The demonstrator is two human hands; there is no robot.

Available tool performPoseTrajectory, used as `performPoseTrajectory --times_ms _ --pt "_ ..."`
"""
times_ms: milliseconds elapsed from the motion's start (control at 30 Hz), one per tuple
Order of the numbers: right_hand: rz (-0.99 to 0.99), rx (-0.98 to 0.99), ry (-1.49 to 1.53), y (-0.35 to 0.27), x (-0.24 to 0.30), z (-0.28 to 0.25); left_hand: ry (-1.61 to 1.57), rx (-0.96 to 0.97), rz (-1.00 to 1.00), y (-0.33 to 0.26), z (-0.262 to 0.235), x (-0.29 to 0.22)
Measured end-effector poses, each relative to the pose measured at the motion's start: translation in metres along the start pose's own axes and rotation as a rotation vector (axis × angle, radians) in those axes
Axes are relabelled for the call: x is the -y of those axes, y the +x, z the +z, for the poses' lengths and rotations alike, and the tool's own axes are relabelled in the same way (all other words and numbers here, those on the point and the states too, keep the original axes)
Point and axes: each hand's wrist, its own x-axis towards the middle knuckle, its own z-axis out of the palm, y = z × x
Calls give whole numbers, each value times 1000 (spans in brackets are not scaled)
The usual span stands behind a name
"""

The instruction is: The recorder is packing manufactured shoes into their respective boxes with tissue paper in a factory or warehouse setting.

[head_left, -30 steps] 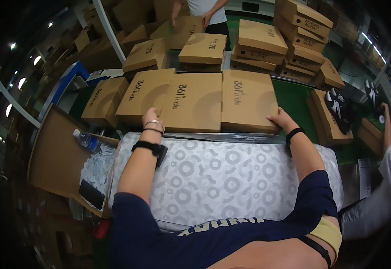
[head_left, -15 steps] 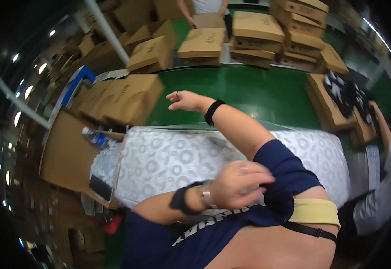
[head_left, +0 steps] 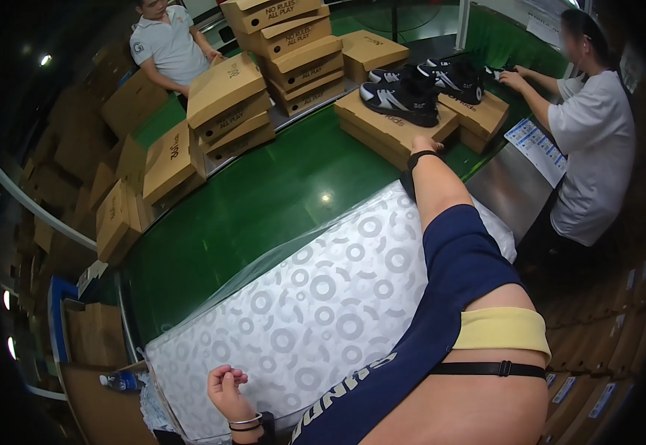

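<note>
The brown shoebox [head_left: 371, 126] is found across the green surface [head_left: 241, 208], to the person's right, with black-and-white shoes [head_left: 403, 104] laid on its lid. Its near edge is reached by the right hand [head_left: 426, 143]; whether the box is gripped or only touched cannot be told, as the fingers are partly hidden. The left hand [head_left: 230, 393] is held low over the white patterned cover [head_left: 315, 289], its fingers loosely curled, thumb slightly apart, nothing seen in it.

A second ago both hands were set on a row of boxes straight ahead; that row has been left, and the view has been turned rightward, so the work now seems centred on this shoebox.

Beside it, on the right, a second shoebox [head_left: 482, 115] is closely set, also topped with shoes, so little room is left on that side. Beyond, a box stack [head_left: 300, 63] is lined along the far edge. Wider room is offered leftward, where the green surface is stretched between cover and far boxes.
</note>
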Motion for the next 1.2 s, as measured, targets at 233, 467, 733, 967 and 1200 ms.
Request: performPoseTrajectory --times_ms 233,467,733,967,1200 --pt "-106 536 -807 -9 -64 22 141 476 143 49 66 -25" --pt "-95 1282 -1087 -171 -169 -75 1056 630 448 178 165 18" --pt "-1610 1333 -1290 -211 -141 -20 1295 1040 -43 175 162 65" --pt "-1406 1883 -1140 -248 -157 -47 1120 405 589 128 151 11" --pt "-217 2273 -406 -330 -25 -179 270 111 1300 53 102 -14"
